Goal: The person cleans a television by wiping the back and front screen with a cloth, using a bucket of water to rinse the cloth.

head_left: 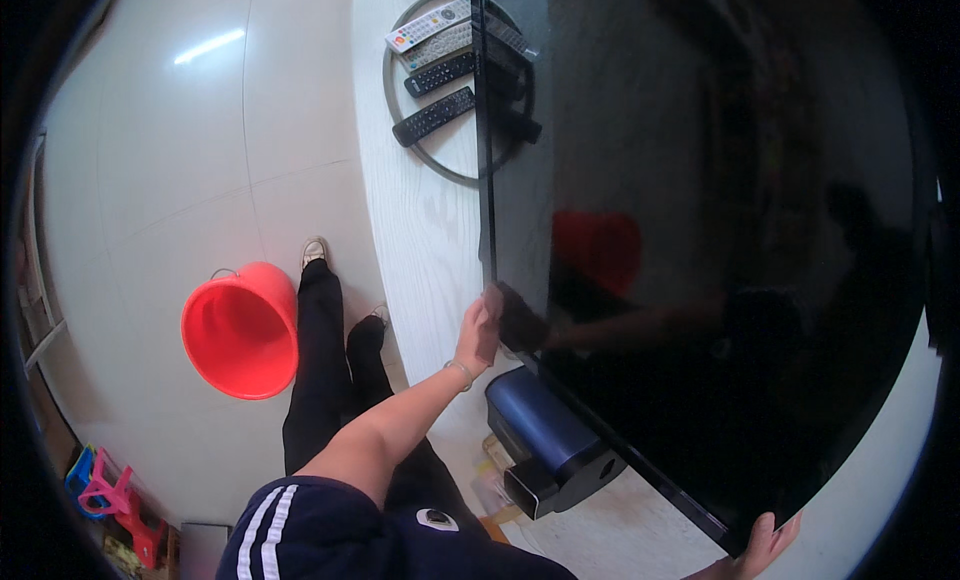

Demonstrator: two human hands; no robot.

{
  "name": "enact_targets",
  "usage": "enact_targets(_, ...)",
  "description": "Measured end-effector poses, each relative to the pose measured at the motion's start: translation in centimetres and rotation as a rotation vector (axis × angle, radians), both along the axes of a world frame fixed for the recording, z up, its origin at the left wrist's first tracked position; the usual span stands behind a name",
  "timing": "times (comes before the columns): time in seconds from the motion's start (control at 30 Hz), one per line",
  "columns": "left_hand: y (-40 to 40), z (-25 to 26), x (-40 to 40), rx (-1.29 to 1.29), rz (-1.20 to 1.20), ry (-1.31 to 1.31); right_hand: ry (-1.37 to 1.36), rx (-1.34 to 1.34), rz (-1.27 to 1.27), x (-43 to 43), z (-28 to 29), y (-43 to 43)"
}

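Observation:
A large flat-screen television (697, 385) with a glossy black panel fills the right side of the view. My left hand (478, 332), with a bracelet at the wrist, grips the frame at its near-left corner. At another corner, low on the right, my right hand (769, 542) holds the edge with the thumb on the front; most of that arm is out of view. The dark screen reflects my arm and a red bucket. Under the edge between my hands sits a blue and black rounded appliance (551, 422).
Several remote controls (435, 116) lie within a grey ring (435, 165) on a white wood-grain cabinet top (420, 242). The red plastic bucket (240, 332) stands on the tiled floor (172, 175) beside my legs. Coloured plastic stools (112, 490) are at the lower left.

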State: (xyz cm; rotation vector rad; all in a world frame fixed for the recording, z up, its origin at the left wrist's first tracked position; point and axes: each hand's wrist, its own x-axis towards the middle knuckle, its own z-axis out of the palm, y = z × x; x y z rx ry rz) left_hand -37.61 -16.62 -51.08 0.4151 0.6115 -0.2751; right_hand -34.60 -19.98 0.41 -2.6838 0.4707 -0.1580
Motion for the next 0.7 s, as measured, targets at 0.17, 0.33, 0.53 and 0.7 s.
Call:
enact_targets(0.17,3.8,-0.8,-4.2,0.43,-0.714,-0.244,0.016,0.043,-0.026,0.9,-0.1,0.6)
enact_targets(0.33,6.7,-9.1,-3.2,0.364,-0.373,-0.448,-0.005,0.057,0.031,-0.1,0.5,-0.9)
enact_targets(0.53,16.5,-5.9,11.7,1.794,-0.313,-0.3,0.027,0.017,-0.156,-0.2,0.2,-0.4)
enact_targets(0.7,11.2,-7.3,14.1,2.074,-0.757,-0.33,-0.134,-0.04,-0.165,0.2,-1.5,0.1)
